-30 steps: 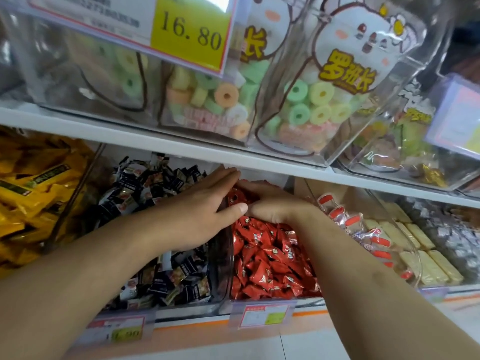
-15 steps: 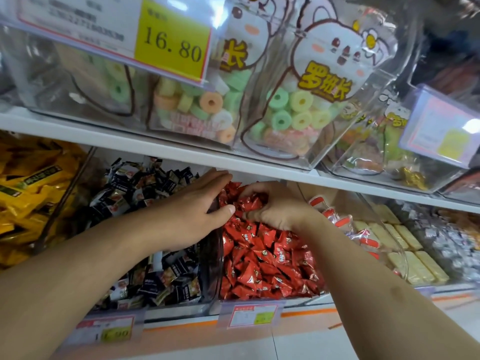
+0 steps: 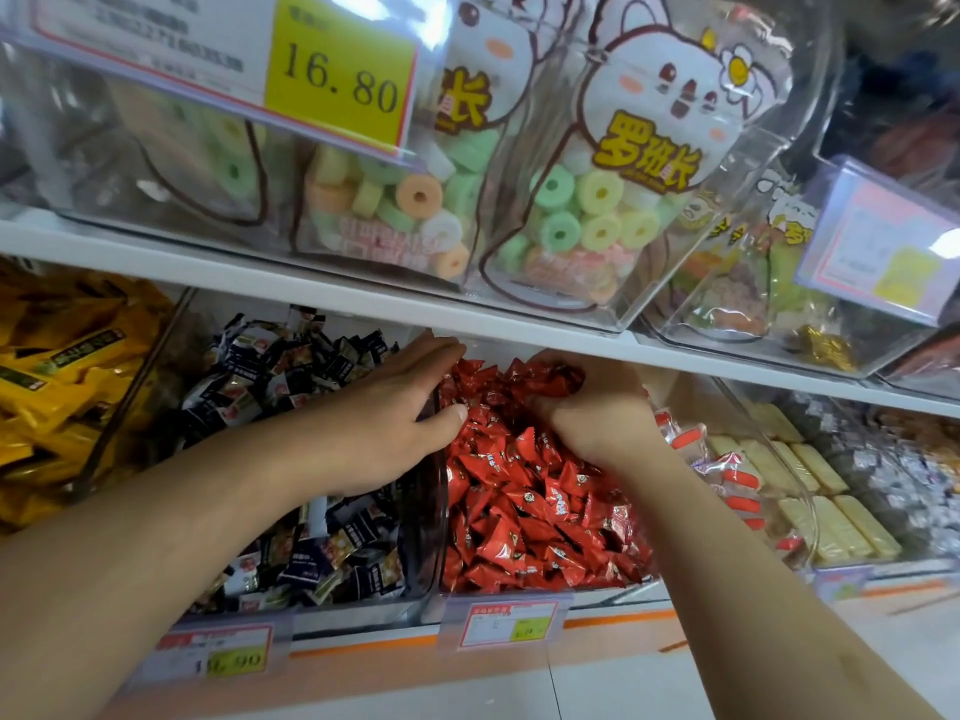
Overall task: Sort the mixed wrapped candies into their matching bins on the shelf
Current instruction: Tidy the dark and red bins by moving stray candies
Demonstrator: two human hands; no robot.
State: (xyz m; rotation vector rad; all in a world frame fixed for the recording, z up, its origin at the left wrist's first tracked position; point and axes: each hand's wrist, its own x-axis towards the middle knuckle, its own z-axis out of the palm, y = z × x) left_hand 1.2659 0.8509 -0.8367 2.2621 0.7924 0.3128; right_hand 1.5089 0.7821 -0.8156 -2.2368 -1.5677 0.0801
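Left hand [image 3: 384, 418], fingers straight, bracing on clear divider wall [image 3: 423, 517]; thumb touching red candies [image 3: 524, 506]. Right hand [image 3: 597, 413] curling fingers into red pile at bin's back, under shelf edge [image 3: 322, 298]; exact candy pinched, cannot tell. Black-wrapped candies [image 3: 311, 553] lying under your left wrist. Keep combing deep, lifting strays out singly, not spilling over divider.

White shelf board [image 3: 322, 298] running across the shop display, yellow price tag [image 3: 340, 77] reading 16.80 up top, pale tiled floor [image 3: 467, 688] below, glare on clear plastic
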